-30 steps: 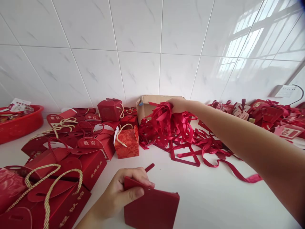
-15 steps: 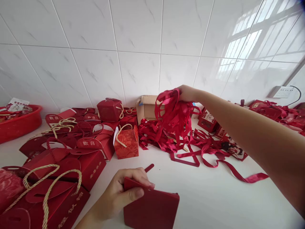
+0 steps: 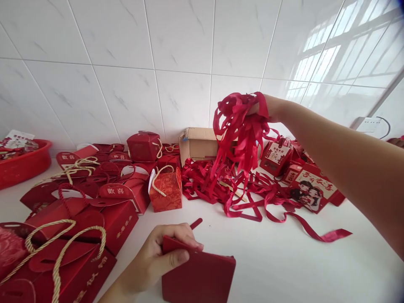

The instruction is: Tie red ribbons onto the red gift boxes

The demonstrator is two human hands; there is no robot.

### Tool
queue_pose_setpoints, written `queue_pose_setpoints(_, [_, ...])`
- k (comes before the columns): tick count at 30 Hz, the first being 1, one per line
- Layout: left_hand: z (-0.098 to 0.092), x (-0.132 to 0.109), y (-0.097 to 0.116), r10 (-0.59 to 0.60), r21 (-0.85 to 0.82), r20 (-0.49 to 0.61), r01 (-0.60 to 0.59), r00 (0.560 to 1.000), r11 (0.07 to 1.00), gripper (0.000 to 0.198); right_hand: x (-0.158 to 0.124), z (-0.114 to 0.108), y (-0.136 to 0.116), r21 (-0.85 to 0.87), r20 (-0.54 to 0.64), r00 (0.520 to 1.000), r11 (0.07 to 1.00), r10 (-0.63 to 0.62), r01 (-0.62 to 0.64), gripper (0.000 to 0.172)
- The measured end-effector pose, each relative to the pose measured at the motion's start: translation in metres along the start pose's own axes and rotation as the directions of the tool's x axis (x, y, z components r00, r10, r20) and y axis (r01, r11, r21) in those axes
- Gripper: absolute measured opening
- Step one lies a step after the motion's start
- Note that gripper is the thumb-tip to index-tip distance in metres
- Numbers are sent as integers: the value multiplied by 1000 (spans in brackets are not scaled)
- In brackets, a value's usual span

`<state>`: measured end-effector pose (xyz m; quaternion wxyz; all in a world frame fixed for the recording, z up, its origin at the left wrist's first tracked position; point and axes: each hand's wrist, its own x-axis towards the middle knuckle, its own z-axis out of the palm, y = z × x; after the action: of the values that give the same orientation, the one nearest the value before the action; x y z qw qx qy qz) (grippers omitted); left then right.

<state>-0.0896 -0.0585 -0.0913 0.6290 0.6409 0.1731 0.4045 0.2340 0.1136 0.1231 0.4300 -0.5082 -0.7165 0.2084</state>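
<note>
My left hand [image 3: 170, 254] grips a plain dark red gift box [image 3: 198, 277] by its upper edge, thumb in front and fingers behind, low in the view. A narrow red strip sticks out behind those fingers. Farther back, my right hand [image 3: 268, 107] is closed on a bunch of red ribbons [image 3: 241, 134], lifted above the table with loops and ends hanging down. Below it lies a tangled heap of more red ribbon [image 3: 205, 185], and one long ribbon end [image 3: 328, 235] trails off to the right. The ribbons partly cover my right fingers.
Red gift boxes with rope handles [image 3: 94, 252] crowd the left side. An orange-red patterned box [image 3: 166, 193] stands near the centre, before an open cardboard box [image 3: 198, 145]. A red basin [image 3: 25, 162] sits far left. Printed red boxes [image 3: 312, 189] stand at right.
My right hand has risen and moved right with the ribbon bunch, pulling it higher off the heap. My left hand keeps its hold on the box.
</note>
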Motion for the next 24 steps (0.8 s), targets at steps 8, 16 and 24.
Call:
queue_pose_setpoints(8, [0,0,0,2,3,-2,-2,1000,1000,11,-1,-11,2,-210,136,961,955,241,-210,17])
queue_pose_setpoints(16, [0,0,1,-3,4,-10,3,1000,1000,11,-1,-23,3,-477,-37,972,851,231,-221,15])
queue_pose_setpoints(24, [1,1,1,-17,-9,-16,17,1000,1000,11,0,-31,-1,-719,-95,960,648,265,-250,10])
